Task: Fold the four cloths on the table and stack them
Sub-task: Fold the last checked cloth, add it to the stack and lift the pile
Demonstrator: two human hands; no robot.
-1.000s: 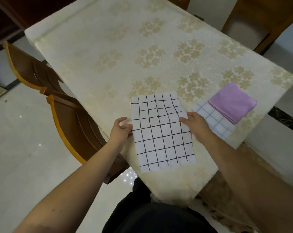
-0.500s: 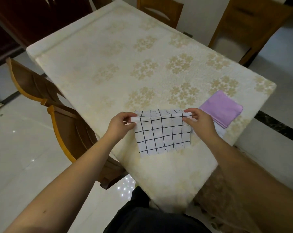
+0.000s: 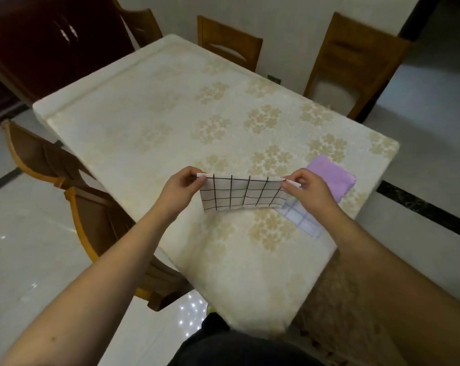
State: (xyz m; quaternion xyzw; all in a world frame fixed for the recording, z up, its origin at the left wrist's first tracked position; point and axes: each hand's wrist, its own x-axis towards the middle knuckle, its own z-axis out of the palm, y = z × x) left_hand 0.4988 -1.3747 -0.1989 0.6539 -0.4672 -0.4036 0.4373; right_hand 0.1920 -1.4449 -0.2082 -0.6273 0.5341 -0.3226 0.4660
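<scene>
While no brand, label or writing can be read anywhere, the white cloth with a black grid (image 3: 243, 192) shows its pattern plainly: it is folded into a short band, its top edge stretched straight, its lower edge hanging down to the table (image 3: 149, 107) near the near right corner. The left hand (image 3: 180, 187) pinches the band's top left corner between thumb and curled fingers; the right hand (image 3: 309, 190) pinches the top right corner the same way. Just beside the right hand, by the table's right edge, lies a folded white cloth with a pale blue grid (image 3: 301, 220), and a folded lilac cloth (image 3: 333, 178) lies on top of its far part. A cream tablecloth with pale gold flower clusters covers the table. Wooden chairs stand at the left edge (image 3: 96, 223) and along the far side (image 3: 230, 42), one with a grey seat (image 3: 351, 60). Behind the far left corner stands a dark red cabinet (image 3: 51, 38). Glossy pale tiles form the floor (image 3: 30, 249), with a black strip at the right.
</scene>
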